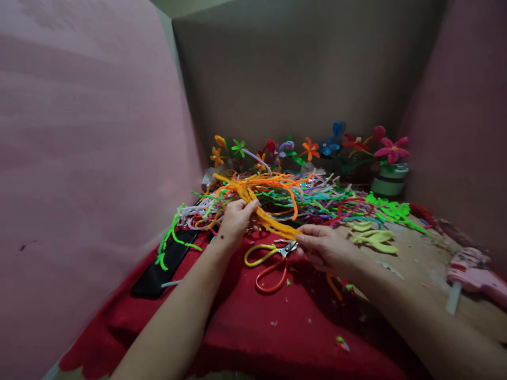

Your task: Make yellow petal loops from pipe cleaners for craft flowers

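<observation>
A bundle of yellow-orange pipe cleaners (273, 224) stretches between my two hands. My left hand (237, 219) is closed around its middle, thumb on top. Toward the right end, my right hand (327, 245) pinches the same bundle; some of its fingers are hidden underneath. Just below the bundle lie scissors (273, 264) with one yellow and one red handle, on the red cloth (245, 322). Behind my hands spreads a large tangled heap of many-coloured pipe cleaners (317, 198).
A black phone (158, 274) lies at the left with green pipe-cleaner pieces (171, 237) across it. Pipe-cleaner flowers (392, 150) and a pale green container (390, 179) stand behind. Yellow leaf shapes (372, 237) and a pink glue gun (473, 272) are at the right. Walls enclose the table.
</observation>
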Demonstrator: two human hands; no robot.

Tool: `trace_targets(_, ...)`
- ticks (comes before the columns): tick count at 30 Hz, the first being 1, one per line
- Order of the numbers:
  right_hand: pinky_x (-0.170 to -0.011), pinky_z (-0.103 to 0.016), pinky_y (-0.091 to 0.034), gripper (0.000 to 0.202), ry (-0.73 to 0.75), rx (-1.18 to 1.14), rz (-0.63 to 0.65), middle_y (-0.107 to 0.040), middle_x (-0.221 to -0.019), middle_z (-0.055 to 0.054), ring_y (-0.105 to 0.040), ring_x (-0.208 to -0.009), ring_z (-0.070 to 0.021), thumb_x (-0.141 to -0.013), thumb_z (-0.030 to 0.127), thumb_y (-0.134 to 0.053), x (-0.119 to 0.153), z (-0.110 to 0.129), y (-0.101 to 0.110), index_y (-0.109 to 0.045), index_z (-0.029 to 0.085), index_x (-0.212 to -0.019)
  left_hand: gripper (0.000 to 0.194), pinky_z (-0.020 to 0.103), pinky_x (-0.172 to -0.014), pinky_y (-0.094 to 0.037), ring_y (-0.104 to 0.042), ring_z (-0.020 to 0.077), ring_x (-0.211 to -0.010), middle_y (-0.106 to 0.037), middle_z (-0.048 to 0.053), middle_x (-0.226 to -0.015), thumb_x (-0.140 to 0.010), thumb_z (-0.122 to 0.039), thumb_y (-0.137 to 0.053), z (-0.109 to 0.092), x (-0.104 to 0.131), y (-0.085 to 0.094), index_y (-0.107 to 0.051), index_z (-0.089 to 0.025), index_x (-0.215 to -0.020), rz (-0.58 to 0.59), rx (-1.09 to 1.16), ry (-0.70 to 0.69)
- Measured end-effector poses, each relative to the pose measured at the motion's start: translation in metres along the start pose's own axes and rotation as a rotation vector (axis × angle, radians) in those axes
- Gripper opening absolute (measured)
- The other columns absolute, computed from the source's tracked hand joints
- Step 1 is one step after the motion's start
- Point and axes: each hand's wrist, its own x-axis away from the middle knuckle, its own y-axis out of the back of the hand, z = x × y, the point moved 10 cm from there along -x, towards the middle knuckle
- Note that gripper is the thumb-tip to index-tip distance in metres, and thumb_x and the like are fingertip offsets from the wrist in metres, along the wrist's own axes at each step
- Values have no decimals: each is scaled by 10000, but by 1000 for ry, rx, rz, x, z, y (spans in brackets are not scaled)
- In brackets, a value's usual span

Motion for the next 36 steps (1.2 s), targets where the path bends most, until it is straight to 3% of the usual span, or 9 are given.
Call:
trace_targets(4,-277,-160,-198,214,-33,57,-30,-516,-503,58,-278,-278,-21,-756,335,-586,-12,-3,10,-463,170,-696,277,204,-317,-391,-497,98,-343,-588,33,-493,-673,-339,-684,9,-1,5,-581,-91,-607,160,-55,128)
trace_targets(9,-272,-169,-227,118,-86,88,-12,-578,-539,26,-326,-275,-40,-774,272,-535,-24,-5,2,-477,172,-747,205,189,-362,-421,-573,117,-455,-639,54,-612,-614,-215,-730,25,8,-4,-633,-86,-740,286,-61,225)
trace_targets(12,-273,-178,-274,110,-60,167,-62,-574,-524,29,-365,-265,-52,-768,261,-523,-28,-2,8,-472,173,-725,161,154,-287,-315,-454,62,-324,-554,0,-478,-658,-223,-699,31,14,-8,-634,-85,-712,376,-108,312)
trace_targets(18,-266,-184,-247,199,-2,320,-185,-479,-436,61,-334,-242,-54,-786,256,-475,-30,-7,31,-432,185,-605,189,129,-261,-185,-171,10,-252,-283,-106,-339,-760,-282,-610,-4,20,-1,-634,-95,-779,523,129,279)
trace_targets(22,-315,-203,-271,174,11,606,-272,-520,-492,36,-375,-287,-73,-807,226,-449,-28,-5,40,-466,189,-638,206,136,-303,-241,-247,23,-271,-333,-90,-353,-777,-323,-598,-18,14,2,-607,-120,-746,359,152,108)
trace_targets(25,-537,-255,-440,83,267,926,-366,-625,-713,-45,-567,-569,-147,-794,220,-505,-17,26,33,-576,177,-789,258,140,-314,-226,-281,24,-282,-413,-69,-392,-789,-385,-579,-19,12,-3,-595,-130,-751,231,96,-6)
trace_targets(28,-809,-377,-445,278,566,1126,-409,-609,-997,-134,-548,-931,-249,-775,234,-563,4,55,11,-590,150,-1039,281,149,-347,-274,-344,34,-312,-466,-52,-422,-783,-410,-577,-19,14,-9,-589,-131,-755,161,72,-74)
trace_targets(33,-894,-370,-442,530,782,923,-148,-547,-1125,-94,-511,-1040,-211,-819,297,-560,25,62,-31,-407,240,-1324,286,157,-392,-319,-397,47,-351,-477,-57,-429,-779,-433,-572,-14,19,-7,-563,-150,-736,11,34,-154)
trace_targets(36,-955,-350,-406,442,913,673,-59,-513,-1195,-67,-489,-1108,-179,-870,277,-489,41,69,-44,-432,297,-1308,269,163,-404,-324,-387,47,-353,-443,-71,-411,-802,-402,-547,-8,23,-12,-551,-154,-698,-26,-15,-178)
